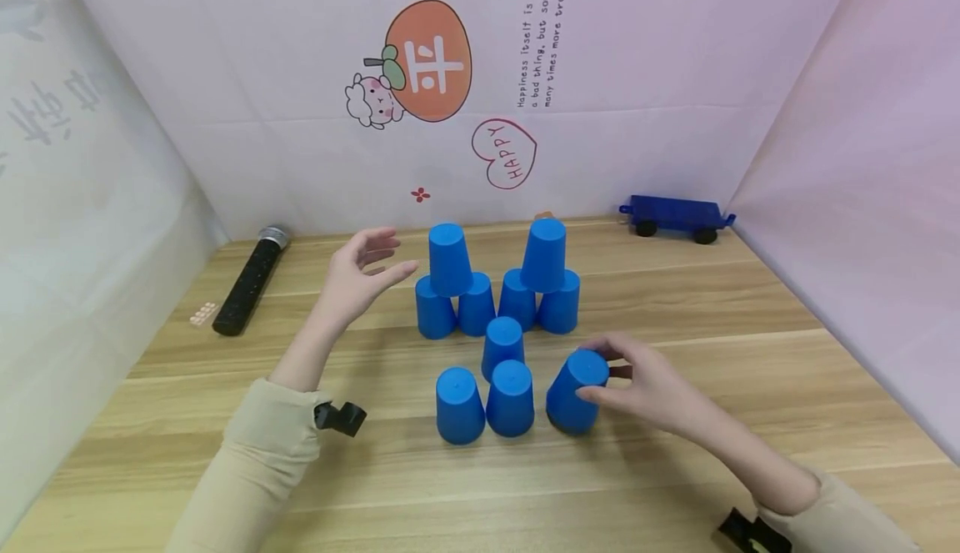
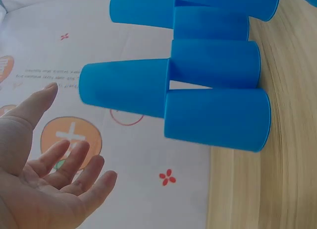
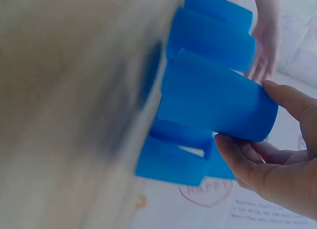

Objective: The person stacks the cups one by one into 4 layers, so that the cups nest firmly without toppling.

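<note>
My right hand (image 1: 648,386) pinches an upside-down blue cup (image 1: 576,393), slightly tilted, at the right of the front cups; in the right wrist view thumb and fingers hold this cup (image 3: 215,97) near its closed end. Left of it stand two upside-down cups (image 1: 460,407) (image 1: 511,399), with another cup (image 1: 502,344) just behind. Farther back are two small stacks, each with one cup (image 1: 450,261) (image 1: 544,254) resting on two. My left hand (image 1: 360,273) is left of the left stack, fingers spread and holding nothing; the left wrist view shows the hand (image 2: 59,174) apart from the cups.
A black microphone (image 1: 251,282) lies at the back left beside a small pale dotted piece (image 1: 203,314). At the back right stands a blue toy wagon (image 1: 677,214). Printed white cloth (image 1: 315,153) rises behind the wooden table (image 1: 390,495) and along both sides.
</note>
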A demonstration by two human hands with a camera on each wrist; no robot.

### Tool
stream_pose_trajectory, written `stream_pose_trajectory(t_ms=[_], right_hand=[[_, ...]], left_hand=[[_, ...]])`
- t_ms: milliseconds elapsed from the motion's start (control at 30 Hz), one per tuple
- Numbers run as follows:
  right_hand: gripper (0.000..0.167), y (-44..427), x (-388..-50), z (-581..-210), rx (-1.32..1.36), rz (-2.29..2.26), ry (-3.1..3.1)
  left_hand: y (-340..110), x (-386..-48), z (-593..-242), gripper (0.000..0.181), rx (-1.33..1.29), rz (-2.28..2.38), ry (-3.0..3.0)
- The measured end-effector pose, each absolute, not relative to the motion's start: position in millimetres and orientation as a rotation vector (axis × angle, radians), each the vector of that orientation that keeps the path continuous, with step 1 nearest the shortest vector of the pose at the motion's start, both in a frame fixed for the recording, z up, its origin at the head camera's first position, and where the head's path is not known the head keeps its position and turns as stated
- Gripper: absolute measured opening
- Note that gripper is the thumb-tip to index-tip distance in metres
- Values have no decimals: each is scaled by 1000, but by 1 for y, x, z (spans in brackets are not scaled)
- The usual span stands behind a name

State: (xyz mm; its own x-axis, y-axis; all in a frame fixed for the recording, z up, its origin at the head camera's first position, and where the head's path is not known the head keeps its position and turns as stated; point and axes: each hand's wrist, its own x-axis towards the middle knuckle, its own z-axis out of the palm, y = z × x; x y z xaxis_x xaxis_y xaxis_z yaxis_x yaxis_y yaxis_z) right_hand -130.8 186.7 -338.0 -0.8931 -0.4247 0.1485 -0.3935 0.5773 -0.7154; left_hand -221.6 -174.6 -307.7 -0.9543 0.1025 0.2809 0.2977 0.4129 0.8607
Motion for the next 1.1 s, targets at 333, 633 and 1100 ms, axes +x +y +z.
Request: stream_pose_trajectory(t_ms=[333, 633, 1100], right_hand=[[43, 199, -148, -280, -781, -1088, 2931], [46, 183, -177, -208, -836, -1048, 2967], [48, 127, -241, -167, -803, -897, 2921]], left_hand=[[-198, -191, -315, 51, -392, -1591, -2510], [-185, -160, -323, 47, -497, -1684, -2485], [-152, -127, -356, 66, -619, -1739, -2704]])
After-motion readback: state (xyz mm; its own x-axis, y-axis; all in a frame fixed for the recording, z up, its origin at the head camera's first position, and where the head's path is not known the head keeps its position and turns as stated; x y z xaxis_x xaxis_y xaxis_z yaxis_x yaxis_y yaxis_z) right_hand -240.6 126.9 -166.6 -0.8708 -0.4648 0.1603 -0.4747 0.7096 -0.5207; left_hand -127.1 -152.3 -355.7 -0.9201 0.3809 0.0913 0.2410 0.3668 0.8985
